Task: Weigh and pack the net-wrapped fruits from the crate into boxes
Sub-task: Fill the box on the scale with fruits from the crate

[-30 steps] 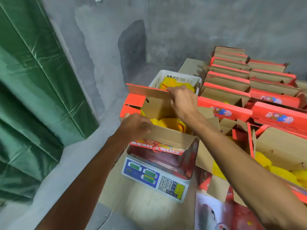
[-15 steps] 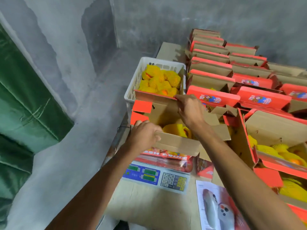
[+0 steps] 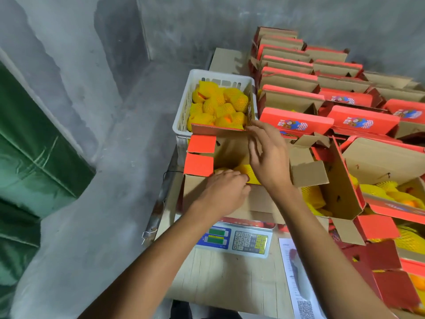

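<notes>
Both forearms reach forward; left hand [image 3: 226,191] seemingly curled, right hand [image 3: 266,155] open with fingers spread.

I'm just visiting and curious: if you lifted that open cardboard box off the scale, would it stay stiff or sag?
The box would probably flex some: its flaps stand loose and unsealed. It likely feels heavy for its size, with net-wrapped fruits inside. The left hand on its near flap suggests it needs steadying.

Grey plaster wall [image 3: 230,17] standing patchy behind the wooden tabletop [image 3: 230,277]; grey concrete floor [image 3: 103,180] lying left of it; green tarp [image 3: 34,157] hanging further left.
</notes>
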The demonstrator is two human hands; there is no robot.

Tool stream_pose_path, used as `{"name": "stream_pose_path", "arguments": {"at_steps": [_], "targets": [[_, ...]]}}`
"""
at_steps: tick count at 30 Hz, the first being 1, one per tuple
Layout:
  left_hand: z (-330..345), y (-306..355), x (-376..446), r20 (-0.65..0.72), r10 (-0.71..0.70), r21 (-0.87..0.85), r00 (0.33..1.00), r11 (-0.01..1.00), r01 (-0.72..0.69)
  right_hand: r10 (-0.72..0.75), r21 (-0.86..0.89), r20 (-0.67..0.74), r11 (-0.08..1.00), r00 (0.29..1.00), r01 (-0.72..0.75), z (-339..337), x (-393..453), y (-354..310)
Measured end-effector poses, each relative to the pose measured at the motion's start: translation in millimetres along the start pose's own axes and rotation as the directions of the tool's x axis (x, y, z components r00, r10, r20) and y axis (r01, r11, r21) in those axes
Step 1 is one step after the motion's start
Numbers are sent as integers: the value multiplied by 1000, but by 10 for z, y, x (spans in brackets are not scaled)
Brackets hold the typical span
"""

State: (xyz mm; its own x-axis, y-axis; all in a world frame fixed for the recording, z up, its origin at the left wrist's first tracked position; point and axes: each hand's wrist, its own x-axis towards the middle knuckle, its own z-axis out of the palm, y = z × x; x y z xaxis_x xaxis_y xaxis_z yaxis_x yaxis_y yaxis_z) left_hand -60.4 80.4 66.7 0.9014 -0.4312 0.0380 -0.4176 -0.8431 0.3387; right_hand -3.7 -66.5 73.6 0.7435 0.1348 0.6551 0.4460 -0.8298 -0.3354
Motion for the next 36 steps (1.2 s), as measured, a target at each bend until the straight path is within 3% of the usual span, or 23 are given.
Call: {"name": "stream_pose_path", "arguments": {"at_steps": [3, 5, 10, 13, 20, 23, 26, 28, 30, 33, 36], "targets": [[-56, 103, 107, 79, -94, 18, 992, 996, 93, 59, 114, -105, 992, 993, -47, 16, -190, -96], [-120, 66, 194, 91, -141, 107, 986, 986, 131, 65, 101, -112, 993, 992, -54, 20, -330, -159], [-161, -97, 321, -10, -171, 316, 985, 934, 165, 49, 25, -181, 999, 982, -45, 1, -627, -184], [-219, -179, 339, -83, -224, 449, 971, 861, 237, 106, 19, -104, 994, 989, -105, -3, -728, -190], [-518, -730, 164, -233, -301, 441, 925, 815, 377, 192, 48, -13, 980, 981, -191, 14, -871, -223], [-424, -1017, 59, -217, -340, 286, 915, 874, 393, 203, 71, -5, 977, 979, -202, 77, -927, -256], [-202, -1169, 2, -79, -382, -156, 921, 917, 367, 180, 56, -13, 982, 984, -179, 141, -985, -286], [-34, -1194, -23, -8, -401, -508, 916, 790, 342, 171, 45, -48, 985, 984, -169, 182, -1017, -299], [88, -1197, -44, 2, -441, -715, 897, 627, 310, 174, 45, -59, 984, 983, -172, 221, -1026, -301], [156, -1169, -65, 12, -553, -827, 833, 463, 319, 196, 45, -40, 980, 980, -194, 252, -1027, -292], [139, -1120, -83, -9, -567, -861, 823, 424, 282, 210, 52, -17, 977, 978, -209, 221, -1021, -306]]}}
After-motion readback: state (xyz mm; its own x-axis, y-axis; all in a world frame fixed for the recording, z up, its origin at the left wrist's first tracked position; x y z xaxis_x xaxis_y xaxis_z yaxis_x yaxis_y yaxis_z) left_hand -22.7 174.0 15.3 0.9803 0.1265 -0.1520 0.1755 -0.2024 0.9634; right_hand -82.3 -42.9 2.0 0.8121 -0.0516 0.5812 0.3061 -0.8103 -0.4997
